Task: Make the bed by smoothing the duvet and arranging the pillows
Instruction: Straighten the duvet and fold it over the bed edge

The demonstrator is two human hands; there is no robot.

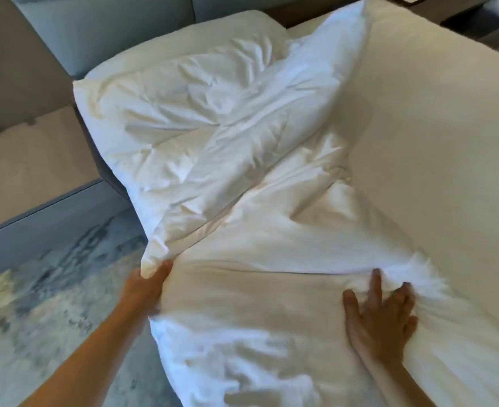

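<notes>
No readable text anywhere in the view.

The white duvet [213,148], the bare mattress [436,136] at the right of the frame and the patterned rug [51,289] at lower left carry no lettering, label, brand mark or number that can be made out; the dark object at the top right edge is too small and blurred to tell whether anything is printed on it.
</notes>
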